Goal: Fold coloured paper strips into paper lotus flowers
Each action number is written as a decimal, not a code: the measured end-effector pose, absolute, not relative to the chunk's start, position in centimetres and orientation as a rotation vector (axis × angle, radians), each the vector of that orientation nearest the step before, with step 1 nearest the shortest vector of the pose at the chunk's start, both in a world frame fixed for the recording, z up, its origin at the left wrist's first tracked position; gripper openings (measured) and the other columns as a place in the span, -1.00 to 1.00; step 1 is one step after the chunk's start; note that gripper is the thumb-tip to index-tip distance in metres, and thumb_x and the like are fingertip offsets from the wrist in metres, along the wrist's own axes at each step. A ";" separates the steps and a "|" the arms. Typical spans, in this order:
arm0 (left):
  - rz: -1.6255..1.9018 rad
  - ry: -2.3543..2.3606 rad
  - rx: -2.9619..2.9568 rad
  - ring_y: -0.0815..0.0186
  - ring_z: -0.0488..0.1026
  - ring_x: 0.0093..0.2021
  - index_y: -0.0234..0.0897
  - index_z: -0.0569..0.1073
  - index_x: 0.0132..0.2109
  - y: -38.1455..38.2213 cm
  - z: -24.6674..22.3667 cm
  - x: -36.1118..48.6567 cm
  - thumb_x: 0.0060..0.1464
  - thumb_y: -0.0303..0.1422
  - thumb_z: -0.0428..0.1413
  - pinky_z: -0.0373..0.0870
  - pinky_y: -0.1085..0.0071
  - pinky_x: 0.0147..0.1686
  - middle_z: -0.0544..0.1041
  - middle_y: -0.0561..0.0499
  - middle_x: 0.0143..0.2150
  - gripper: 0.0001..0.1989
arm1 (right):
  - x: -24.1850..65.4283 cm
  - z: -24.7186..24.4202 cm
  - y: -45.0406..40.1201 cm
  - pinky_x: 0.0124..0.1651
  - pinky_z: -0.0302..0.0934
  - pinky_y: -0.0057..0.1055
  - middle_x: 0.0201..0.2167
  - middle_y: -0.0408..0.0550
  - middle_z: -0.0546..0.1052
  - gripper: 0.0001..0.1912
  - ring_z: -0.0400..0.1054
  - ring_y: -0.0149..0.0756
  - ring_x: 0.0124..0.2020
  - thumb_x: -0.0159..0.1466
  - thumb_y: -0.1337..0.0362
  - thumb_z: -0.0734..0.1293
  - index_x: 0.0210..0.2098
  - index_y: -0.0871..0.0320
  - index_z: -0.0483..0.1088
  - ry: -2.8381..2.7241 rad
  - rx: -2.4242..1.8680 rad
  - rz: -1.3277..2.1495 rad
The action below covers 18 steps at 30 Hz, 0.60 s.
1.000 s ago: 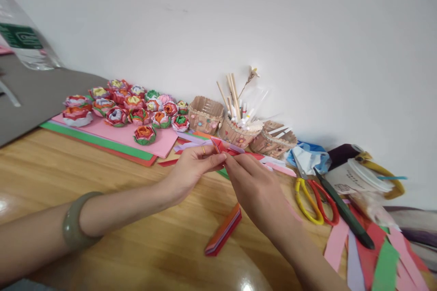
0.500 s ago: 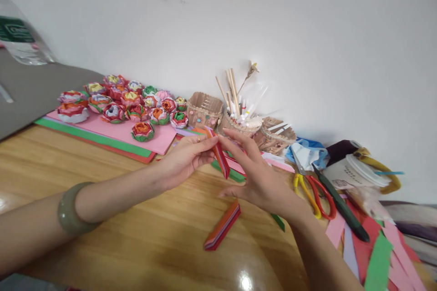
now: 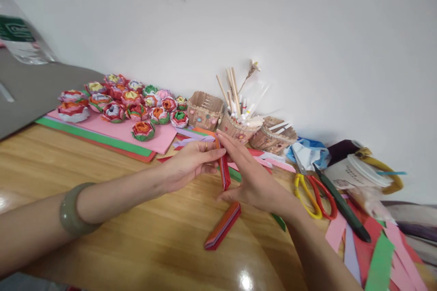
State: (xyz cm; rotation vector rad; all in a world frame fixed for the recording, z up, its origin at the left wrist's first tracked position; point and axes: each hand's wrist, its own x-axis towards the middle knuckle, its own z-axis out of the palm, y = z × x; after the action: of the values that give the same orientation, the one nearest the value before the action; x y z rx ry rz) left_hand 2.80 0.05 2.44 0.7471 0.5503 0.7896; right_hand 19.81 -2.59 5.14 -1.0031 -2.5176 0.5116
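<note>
Between thumb and fingers, my left hand (image 3: 191, 162) pinches a folded paper strip (image 3: 224, 173) in orange, red and lilac layers, held upright above the table. My right hand (image 3: 254, 175) is open beside it, thumb apart from the outstretched fingers; its fingertips are at the strip's upper right edge, and I cannot tell how firmly they touch. A second folded paper piece (image 3: 222, 226), orange on top with lilac and red layers, lies on the wood below my hands. Loose coloured paper strips (image 3: 269, 162) lie behind them.
Several paper flowers (image 3: 142, 131) sit on stacked coloured sheets (image 3: 160, 141) at the left. Decorated baskets (image 3: 205, 111) stand along the wall, one with sticks and pens. Scissors (image 3: 316, 198), a dark green pen-shaped tool (image 3: 344, 207), a lidded white cup (image 3: 357, 173) and paper offcuts (image 3: 378, 259) lie right.
The folded strip in my left hand has turned more upright and moved slightly down. My right fingers have come in closer against its side. The piece on the table has stayed put.
</note>
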 end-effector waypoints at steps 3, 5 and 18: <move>0.784 0.538 0.791 0.47 0.40 -0.41 -0.33 0.50 -0.32 -0.1 2.4 2.8 -0.09 -0.38 0.23 0.30 0.54 -0.42 0.49 0.07 -0.38 -0.86 | 19.8 5.1 -2.5 0.27 -0.10 -0.17 0.31 0.02 -0.07 0.22 -0.16 -0.15 0.30 -0.10 0.28 0.52 0.30 -0.03 -0.35 -2.492 -1.001 0.498; 0.782 0.540 0.816 0.47 0.39 -0.42 -0.34 0.50 -0.32 -0.1 2.4 2.8 -0.09 -0.38 0.23 0.29 0.53 -0.43 0.49 0.07 -0.39 -0.86 | 19.7 5.0 -2.5 0.26 -0.08 -0.20 0.31 0.03 -0.05 0.21 -0.14 -0.16 0.30 -0.11 0.28 0.53 0.30 0.00 -0.32 -2.480 -1.000 0.474; 0.629 0.754 1.260 0.47 0.27 -0.55 -0.33 0.45 -0.49 -0.5 2.7 3.0 -0.02 -0.24 0.14 0.10 0.50 -0.55 0.46 0.07 -0.52 -0.77 | 20.0 5.6 -2.6 0.09 0.14 -0.21 0.08 0.02 0.34 -0.38 0.25 -0.19 0.06 0.18 0.22 0.33 0.19 0.04 0.10 -2.091 -1.157 0.785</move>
State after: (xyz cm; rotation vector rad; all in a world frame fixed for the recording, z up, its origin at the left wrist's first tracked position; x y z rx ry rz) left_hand 2.99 -0.49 2.70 1.2596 0.7541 0.6287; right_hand 20.03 -2.64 5.63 -1.1572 -2.0914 0.7846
